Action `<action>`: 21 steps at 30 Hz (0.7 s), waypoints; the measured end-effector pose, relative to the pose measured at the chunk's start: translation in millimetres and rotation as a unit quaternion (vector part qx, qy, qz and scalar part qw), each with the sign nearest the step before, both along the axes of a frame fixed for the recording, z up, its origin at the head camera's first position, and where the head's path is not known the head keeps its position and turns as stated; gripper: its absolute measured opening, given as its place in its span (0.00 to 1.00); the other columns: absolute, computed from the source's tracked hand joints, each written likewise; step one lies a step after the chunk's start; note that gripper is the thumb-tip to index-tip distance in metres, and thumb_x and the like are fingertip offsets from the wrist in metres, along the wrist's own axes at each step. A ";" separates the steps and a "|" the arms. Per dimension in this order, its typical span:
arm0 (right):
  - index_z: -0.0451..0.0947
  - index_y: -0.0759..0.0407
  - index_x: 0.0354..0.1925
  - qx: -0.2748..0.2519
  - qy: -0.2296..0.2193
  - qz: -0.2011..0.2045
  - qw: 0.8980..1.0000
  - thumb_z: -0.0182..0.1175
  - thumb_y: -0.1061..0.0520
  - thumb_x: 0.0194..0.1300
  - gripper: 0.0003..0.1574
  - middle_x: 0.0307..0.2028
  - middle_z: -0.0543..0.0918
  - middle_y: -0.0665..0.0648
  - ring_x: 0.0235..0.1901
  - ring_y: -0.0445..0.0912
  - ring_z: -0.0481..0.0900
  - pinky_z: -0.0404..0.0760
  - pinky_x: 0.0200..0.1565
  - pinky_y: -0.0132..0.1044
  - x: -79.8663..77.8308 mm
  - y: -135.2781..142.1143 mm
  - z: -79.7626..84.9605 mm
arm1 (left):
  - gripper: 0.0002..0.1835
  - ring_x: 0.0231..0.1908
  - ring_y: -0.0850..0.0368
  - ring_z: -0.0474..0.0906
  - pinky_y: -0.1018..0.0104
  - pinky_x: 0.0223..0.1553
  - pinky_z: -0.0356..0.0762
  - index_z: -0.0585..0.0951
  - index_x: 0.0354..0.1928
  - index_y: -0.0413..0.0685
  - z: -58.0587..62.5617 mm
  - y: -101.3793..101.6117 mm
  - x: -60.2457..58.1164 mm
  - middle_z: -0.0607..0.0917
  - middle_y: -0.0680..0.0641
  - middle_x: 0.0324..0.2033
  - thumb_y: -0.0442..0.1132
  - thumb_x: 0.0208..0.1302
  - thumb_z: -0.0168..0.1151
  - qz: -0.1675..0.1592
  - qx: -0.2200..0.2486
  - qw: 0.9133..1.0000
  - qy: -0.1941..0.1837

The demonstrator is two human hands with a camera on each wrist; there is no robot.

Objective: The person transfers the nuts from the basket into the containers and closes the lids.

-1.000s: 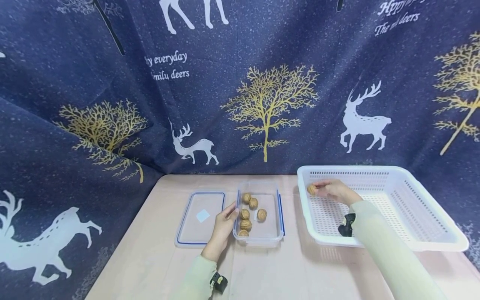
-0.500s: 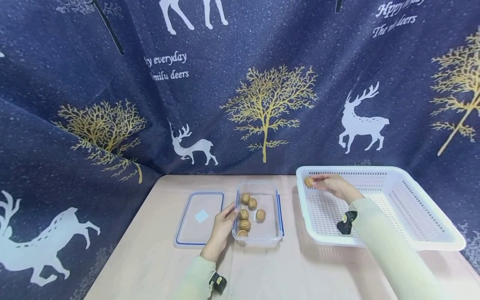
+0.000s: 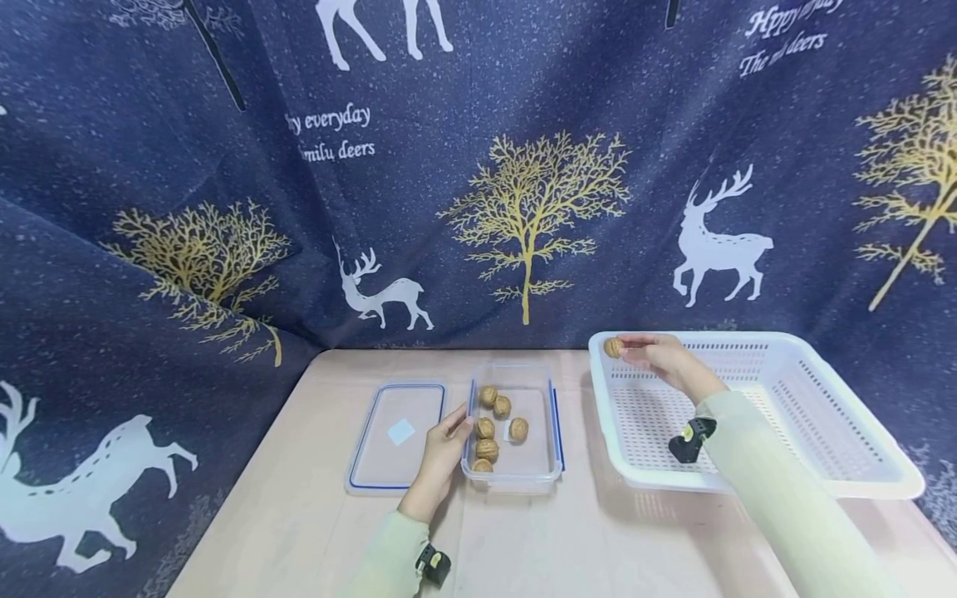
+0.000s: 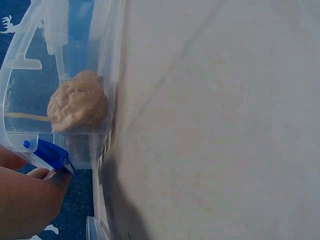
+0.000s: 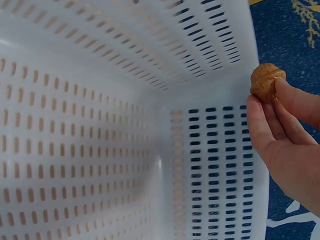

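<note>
A walnut [image 3: 613, 347] is pinched between the thumb and fingertips of my right hand [image 3: 664, 359], up at the rim of the white basket's back left corner. In the right wrist view the same walnut [image 5: 267, 82] shows clear of the basket wall. My left hand [image 3: 444, 448] holds the left side of a clear plastic food container [image 3: 534, 479], thumb and fingers at a blue latch [image 4: 51, 154] in the left wrist view. Several walnuts [image 3: 487, 450] lie inside it, mostly along the left wall, with one walnut [image 3: 518, 429] nearer the middle.
The white slotted basket [image 3: 860, 432] stands on the right of the table [image 3: 538, 548]. Flat to the left of the container lies its blue-edged lid [image 3: 396, 465]. A dark blue cloth [image 3: 463, 224] with deer and trees hangs behind.
My right hand has lifted the walnut from inside the basket up to rim height, shifting slightly left. The left hand stays on the container.
</note>
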State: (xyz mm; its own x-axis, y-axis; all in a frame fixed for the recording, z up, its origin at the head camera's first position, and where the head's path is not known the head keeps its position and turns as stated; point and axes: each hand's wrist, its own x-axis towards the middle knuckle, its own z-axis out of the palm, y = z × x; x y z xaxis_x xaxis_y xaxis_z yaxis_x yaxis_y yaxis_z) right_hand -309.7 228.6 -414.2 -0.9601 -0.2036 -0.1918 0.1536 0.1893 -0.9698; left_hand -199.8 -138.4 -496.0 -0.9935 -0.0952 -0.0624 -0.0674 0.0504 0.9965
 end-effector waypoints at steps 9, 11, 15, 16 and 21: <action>0.56 0.68 0.70 -0.009 0.000 -0.021 1.000 0.57 0.61 0.68 0.37 0.65 0.68 0.64 0.41 0.31 0.77 0.67 0.67 0.41 3.7 -6.5 14.5 | 0.23 0.64 0.35 0.64 0.45 0.66 0.62 0.69 0.65 0.37 0.6 0.8 0.5 0.68 0.33 0.65 0.36 0.71 0.52 -0.001 0.006 1.000 0.001; 0.57 0.69 0.69 -0.025 0.012 -0.023 0.999 0.59 0.61 0.66 0.38 0.61 0.73 0.62 0.41 0.32 0.78 0.69 0.65 0.40 5.3 -6.8 17.4 | 0.23 0.64 0.35 0.64 0.45 0.66 0.62 0.69 0.65 0.37 0.9 1.1 0.7 0.68 0.33 0.65 0.35 0.71 0.52 -0.001 0.007 1.000 0.002; 0.63 0.71 0.66 -0.069 0.029 -0.025 0.997 0.63 0.62 0.63 0.36 0.46 0.80 0.49 0.41 0.34 0.81 0.75 0.59 0.34 9.5 -7.7 23.8 | 0.23 0.64 0.35 0.64 0.45 0.66 0.62 0.69 0.65 0.37 0.5 0.9 0.0 0.68 0.33 0.65 0.35 0.71 0.52 0.000 0.005 1.000 0.006; 0.63 0.71 0.66 -0.076 0.030 -0.024 0.996 0.63 0.62 0.63 0.36 0.43 0.80 0.47 0.41 0.34 0.81 0.76 0.58 0.33 10.1 -8.4 25.1 | 0.23 0.64 0.35 0.64 0.45 0.66 0.62 0.69 0.65 0.36 0.3 0.7 -0.2 0.68 0.33 0.65 0.35 0.71 0.52 0.000 0.003 1.000 0.007; 0.57 0.70 0.69 -0.066 0.013 -0.040 0.997 0.59 0.63 0.66 0.38 0.47 0.77 0.49 0.40 0.32 0.80 0.71 0.63 0.34 11.6 -15.6 34.3 | 0.23 0.65 0.36 0.64 0.47 0.67 0.61 0.68 0.66 0.36 0.8 1.2 0.6 0.67 0.33 0.65 0.35 0.71 0.52 -0.001 0.006 1.000 0.008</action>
State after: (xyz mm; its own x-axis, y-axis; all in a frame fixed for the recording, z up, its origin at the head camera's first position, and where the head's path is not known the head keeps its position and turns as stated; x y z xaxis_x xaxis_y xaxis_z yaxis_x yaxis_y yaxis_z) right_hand -298.1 213.0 -379.9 -0.9785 -0.1484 -0.1432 0.1376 0.0478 -0.9893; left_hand -199.2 -137.1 -495.2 -0.9946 -0.0919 -0.0475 -0.0511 0.0378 0.9980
